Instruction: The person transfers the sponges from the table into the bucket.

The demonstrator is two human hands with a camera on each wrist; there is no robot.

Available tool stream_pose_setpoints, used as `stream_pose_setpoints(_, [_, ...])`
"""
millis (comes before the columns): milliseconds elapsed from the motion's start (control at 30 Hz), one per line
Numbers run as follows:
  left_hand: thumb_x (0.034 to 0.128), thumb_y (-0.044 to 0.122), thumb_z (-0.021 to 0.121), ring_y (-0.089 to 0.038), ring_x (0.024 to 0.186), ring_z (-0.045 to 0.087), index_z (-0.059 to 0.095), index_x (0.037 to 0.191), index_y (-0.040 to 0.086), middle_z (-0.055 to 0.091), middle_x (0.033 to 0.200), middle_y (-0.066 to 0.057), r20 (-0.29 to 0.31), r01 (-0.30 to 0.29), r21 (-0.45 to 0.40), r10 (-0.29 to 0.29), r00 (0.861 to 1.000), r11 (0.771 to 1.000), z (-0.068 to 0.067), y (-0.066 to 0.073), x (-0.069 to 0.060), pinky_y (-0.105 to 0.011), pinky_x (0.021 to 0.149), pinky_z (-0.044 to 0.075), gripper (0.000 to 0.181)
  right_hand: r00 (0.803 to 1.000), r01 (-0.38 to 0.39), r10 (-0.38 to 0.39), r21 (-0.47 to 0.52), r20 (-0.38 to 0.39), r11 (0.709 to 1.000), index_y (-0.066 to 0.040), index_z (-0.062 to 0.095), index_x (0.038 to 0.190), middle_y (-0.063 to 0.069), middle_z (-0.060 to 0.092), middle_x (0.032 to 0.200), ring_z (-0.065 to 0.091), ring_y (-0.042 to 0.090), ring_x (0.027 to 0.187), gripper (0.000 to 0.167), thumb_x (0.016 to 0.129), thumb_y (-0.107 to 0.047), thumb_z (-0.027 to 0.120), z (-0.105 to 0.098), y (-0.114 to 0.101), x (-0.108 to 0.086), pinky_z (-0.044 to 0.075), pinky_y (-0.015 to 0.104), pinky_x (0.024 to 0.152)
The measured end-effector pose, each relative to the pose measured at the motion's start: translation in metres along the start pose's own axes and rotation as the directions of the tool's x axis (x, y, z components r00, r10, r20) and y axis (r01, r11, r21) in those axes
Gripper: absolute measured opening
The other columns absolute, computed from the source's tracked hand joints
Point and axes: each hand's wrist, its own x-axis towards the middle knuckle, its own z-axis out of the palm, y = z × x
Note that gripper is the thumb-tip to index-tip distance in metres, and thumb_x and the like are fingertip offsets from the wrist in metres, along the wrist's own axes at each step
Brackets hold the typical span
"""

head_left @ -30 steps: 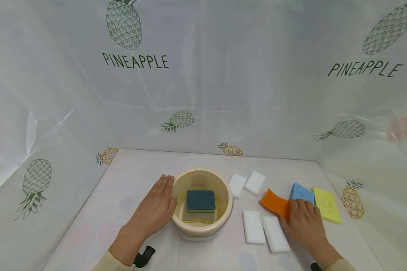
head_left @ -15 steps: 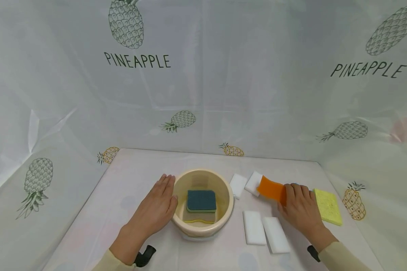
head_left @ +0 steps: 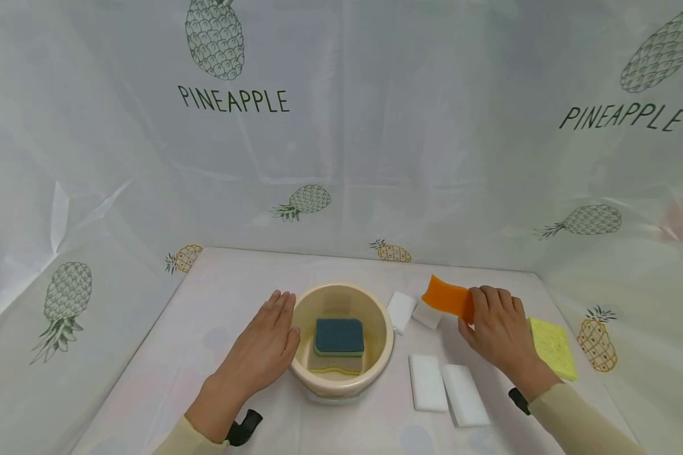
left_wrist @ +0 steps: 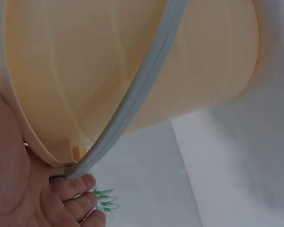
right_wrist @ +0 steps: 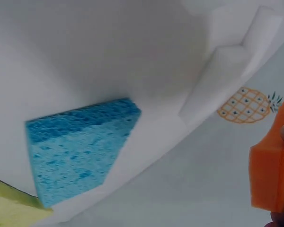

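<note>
A cream bucket (head_left: pixel 388 341) holds a dark green-topped sponge (head_left: pixel 339 335). My left hand (head_left: pixel 262 347) lies flat with straight fingers against the bucket's left rim; in the left wrist view the fingers (left_wrist: pixel 80 201) are by the rim and the grey handle (left_wrist: pixel 128 99). Pinched in my right hand (head_left: pixel 501 328) is an orange sponge (head_left: pixel 448 298), raised above the table over one of the white sponges. The right wrist view shows the orange sponge (right_wrist: pixel 270 170) at the right edge, with a blue sponge (right_wrist: pixel 85 151) lying apart from it on the table.
White sponges lie right of the bucket, two behind (head_left: pixel 401 311) and two in front (head_left: pixel 428 383). A yellow sponge (head_left: pixel 553 347) lies at the far right. Behind the table (head_left: pixel 250 272) hangs a pineapple-print sheet (head_left: pixel 404 126).
My right hand has lifted the orange sponge and moved it up and to the left, off the area by the blue sponge. My left hand has stayed at the bucket.
</note>
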Motion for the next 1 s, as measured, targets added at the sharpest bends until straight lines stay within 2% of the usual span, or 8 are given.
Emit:
stream_pose_setpoints(300, [0.1095,0.027,0.051,-0.04,0.157,0.033,0.04,0.157,-0.009,0.043,0.163,-0.027,-0.015,-0.012,0.015,0.012,1.0,1.0,0.001,-0.002,0.001,-0.054,0.128,0.033,0.061,1.0,0.03,-0.03,0.037,-0.011,0.999,0.009,0.056,0.119,0.025,0.059,0.107,0.053,0.046,0.094,0.057,0.093,-0.042,0.05,-0.011,-0.013,0.026,0.046,0.053,0.071])
stream_pose_setpoints(500, [0.1095,0.026,0.051,-0.04,0.158,0.033,0.04,0.157,-0.009,0.043,0.163,-0.027,-0.017,-0.014,0.014,0.015,1.0,1.0,0.001,-0.002,0.001,-0.054,0.128,0.033,0.061,0.999,0.038,-0.038,0.056,0.0,0.998,0.007,0.057,0.119,0.024,0.06,0.109,0.054,0.044,0.095,0.056,0.085,-0.035,0.067,-0.024,-0.025,0.046,0.046,0.051,0.072])
stream_pose_setpoints(633, [0.1093,0.026,0.052,-0.04,0.158,0.033,0.04,0.157,-0.01,0.042,0.163,-0.027,-0.018,-0.014,0.013,0.014,1.0,1.0,0.001,-0.001,0.002,-0.054,0.128,0.033,0.061,1.0,0.018,-0.019,0.082,0.012,0.996,0.005,0.057,0.12,0.023,0.061,0.11,0.055,0.043,0.096,0.058,0.081,-0.035,0.074,-0.035,-0.039,0.062,0.046,0.051,0.073])
stream_pose_setpoints(767, [0.1091,0.025,0.053,-0.04,0.157,0.033,0.04,0.157,-0.01,0.043,0.163,-0.027,-0.019,-0.013,0.013,0.013,1.0,1.0,0.0,-0.001,0.002,-0.054,0.128,0.033,0.061,1.0,0.008,-0.012,0.118,0.029,0.993,0.004,0.058,0.12,0.022,0.061,0.11,0.054,0.041,0.098,0.057,0.083,-0.038,0.071,-0.048,-0.055,0.08,0.046,0.051,0.076])
stream_pose_setpoints(1000, [0.1089,0.025,0.053,-0.04,0.157,0.033,0.041,0.157,-0.01,0.043,0.162,-0.027,-0.01,-0.007,0.012,0.007,1.0,1.0,-0.002,0.0,0.001,-0.054,0.128,0.033,0.06,0.996,0.028,-0.043,0.184,0.073,0.982,0.001,0.06,0.122,0.018,0.061,0.112,0.053,0.038,0.102,0.058,0.085,-0.041,0.076,-0.063,-0.088,0.105,0.044,0.048,0.079])
